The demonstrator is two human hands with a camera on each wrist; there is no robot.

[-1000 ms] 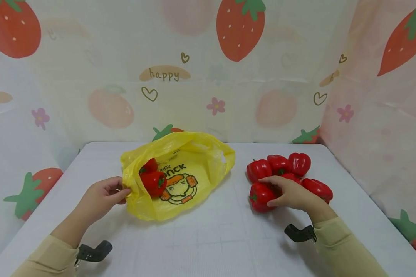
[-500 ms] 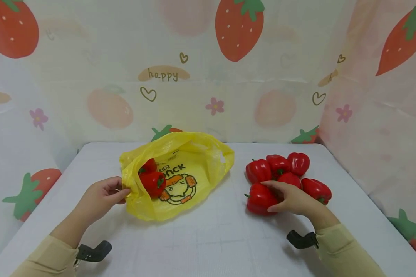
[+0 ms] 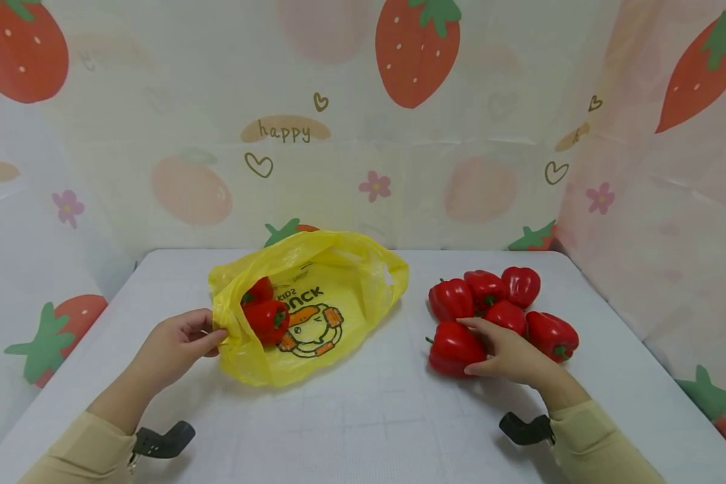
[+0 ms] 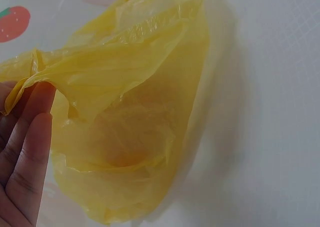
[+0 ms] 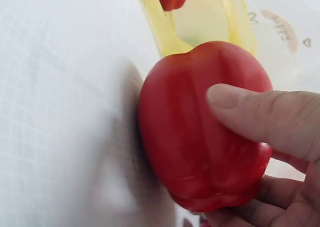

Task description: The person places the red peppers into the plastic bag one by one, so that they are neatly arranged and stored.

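In the head view my left hand (image 3: pixel 184 339) pinches the left edge of a yellow plastic bag (image 3: pixel 248 363), which lies on its side with its mouth held open. Inside it are red bell peppers (image 3: pixel 268 321), two of them visible. My right hand (image 3: pixel 511 353) grips another red bell pepper (image 3: pixel 456 349) from its right side, thumb in front. In the right wrist view that pepper (image 5: pixel 200 127) fills the middle, with the thumb across its side. The left wrist view shows the bag's crumpled rim (image 4: pixel 35 77) between thumb and fingers.
Several more red bell peppers (image 3: pixel 487 289) lie in a cluster just behind and beside my right hand. A white cloth covers the table (image 3: pixel 351 437). A strawberry-print curtain (image 3: pixel 339 168) stands along the back and sides.
My right hand has drawn the gripped pepper slightly left and toward me, turning it so its stem points left. The left hand and the bag have stayed put.
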